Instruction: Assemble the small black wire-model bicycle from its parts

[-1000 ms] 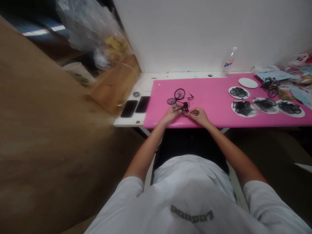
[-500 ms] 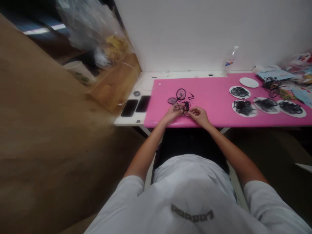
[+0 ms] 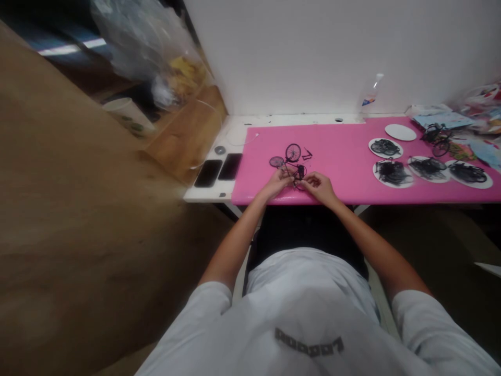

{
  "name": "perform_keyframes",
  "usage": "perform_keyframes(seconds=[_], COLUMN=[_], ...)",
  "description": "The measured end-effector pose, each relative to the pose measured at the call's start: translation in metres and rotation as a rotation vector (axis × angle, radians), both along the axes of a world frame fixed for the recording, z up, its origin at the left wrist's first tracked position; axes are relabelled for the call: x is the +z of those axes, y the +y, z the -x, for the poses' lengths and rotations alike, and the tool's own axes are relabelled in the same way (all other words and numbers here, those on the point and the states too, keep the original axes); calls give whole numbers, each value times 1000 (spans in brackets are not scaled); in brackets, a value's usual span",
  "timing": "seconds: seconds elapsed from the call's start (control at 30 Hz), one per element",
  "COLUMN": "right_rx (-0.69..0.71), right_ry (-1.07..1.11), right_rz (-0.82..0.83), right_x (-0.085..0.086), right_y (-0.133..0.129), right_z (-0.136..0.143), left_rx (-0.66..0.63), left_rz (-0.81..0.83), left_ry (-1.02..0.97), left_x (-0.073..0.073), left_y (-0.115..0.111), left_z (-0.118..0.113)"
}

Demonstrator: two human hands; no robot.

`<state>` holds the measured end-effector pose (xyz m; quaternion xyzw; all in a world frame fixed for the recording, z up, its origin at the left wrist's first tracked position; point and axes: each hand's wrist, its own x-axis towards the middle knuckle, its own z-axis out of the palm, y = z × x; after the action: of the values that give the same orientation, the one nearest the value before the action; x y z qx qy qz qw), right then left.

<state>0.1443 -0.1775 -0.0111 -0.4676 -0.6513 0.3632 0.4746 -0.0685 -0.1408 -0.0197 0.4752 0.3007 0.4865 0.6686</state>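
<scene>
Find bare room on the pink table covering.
Widest: the pink covering between the right hand and white round plates of black parts. Smaller: its near-left corner, left of the left hand. Crowded: around the small black bicycle, and the right end.

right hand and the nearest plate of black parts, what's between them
Just a bare stretch of pink table cover lies between the right hand and that plate, in the head view.
</scene>
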Motion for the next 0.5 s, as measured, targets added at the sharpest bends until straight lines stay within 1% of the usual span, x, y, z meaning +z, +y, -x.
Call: perform_keyframes(seconds=[0.13, 0.33, 0.5], right_rx=[-2, 53, 51], right_ry=[-34, -34, -69], right_rz=[-15, -3, -52], right_x=[-2, -2, 0], right_y=[0, -1, -2], right_z=[0, 0, -1], left_rx=[7, -11, 63], left_rz=[13, -54, -109], left_ry=[12, 62, 63], left_x=[-4, -8, -11], left_y=[2, 3, 2], left_z=[-1, 2, 2])
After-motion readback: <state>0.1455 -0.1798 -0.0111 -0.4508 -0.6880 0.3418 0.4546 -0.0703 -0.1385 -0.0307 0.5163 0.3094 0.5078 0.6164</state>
